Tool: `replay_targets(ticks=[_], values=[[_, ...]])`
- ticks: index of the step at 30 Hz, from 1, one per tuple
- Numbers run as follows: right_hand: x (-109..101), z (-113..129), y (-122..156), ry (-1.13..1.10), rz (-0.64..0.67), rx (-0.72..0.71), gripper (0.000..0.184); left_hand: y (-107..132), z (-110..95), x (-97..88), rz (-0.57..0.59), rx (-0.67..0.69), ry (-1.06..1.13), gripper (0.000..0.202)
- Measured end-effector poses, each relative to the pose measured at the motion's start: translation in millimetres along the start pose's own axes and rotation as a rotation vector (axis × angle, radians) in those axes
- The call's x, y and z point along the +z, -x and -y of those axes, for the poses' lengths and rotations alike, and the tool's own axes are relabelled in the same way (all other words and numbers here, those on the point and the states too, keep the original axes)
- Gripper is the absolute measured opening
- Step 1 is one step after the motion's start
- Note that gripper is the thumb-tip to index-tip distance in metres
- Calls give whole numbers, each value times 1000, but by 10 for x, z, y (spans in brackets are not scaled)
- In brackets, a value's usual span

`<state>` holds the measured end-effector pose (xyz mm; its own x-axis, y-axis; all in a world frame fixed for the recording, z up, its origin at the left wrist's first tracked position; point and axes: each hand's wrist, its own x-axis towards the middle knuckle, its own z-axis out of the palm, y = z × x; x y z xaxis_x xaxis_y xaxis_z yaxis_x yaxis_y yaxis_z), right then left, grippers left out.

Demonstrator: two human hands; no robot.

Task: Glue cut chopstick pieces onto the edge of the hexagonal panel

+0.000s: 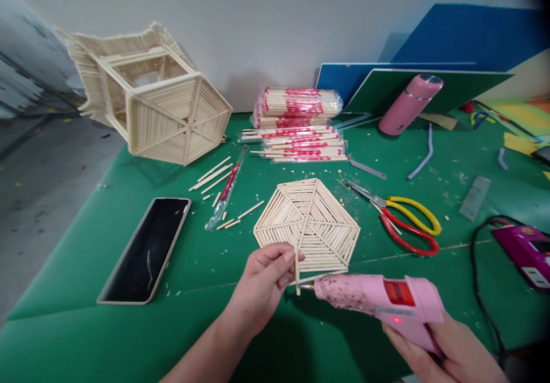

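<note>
Pinched between the thumb and fingers of my left hand (266, 283) is a short wooden stick (297, 271), held near upright. My right hand (433, 346) is wrapped around the handle of a pink glue gun (369, 297) with a red light on its side. The metal nozzle of the gun points left and meets or nearly meets the stick's lower end. Just beyond my left hand, a flat polygonal panel of wooden sticks (320, 217) lies on the green table. Ribs divide the panel into wedges. My left fingers overlap its near edge in view.
A stick-built lantern-like frame (180, 117) stands back left, near a phone (146, 251). Wrapped chopsticks (301, 108) and loose stick pieces (212, 174) lie behind the panel. Scissors (408, 222), a pink bottle (410, 105) and a purple power strip (522, 251) with a black cable are rightward.
</note>
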<state>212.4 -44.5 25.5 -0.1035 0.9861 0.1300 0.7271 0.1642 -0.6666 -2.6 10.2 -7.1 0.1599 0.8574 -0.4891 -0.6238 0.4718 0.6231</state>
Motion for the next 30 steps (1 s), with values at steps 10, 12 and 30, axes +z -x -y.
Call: replay_targets(ticks=[10,12,30], values=[[35,-47,28,-54,47,-27,21,-9,1,-1,-21,10,21,16],[24,-53,27,-25,43,-52,18,-5,1,-3,-15,8,21,16],[10,-113,19,-18,84,-162,21,-13,16,-18,12,13,14,14]])
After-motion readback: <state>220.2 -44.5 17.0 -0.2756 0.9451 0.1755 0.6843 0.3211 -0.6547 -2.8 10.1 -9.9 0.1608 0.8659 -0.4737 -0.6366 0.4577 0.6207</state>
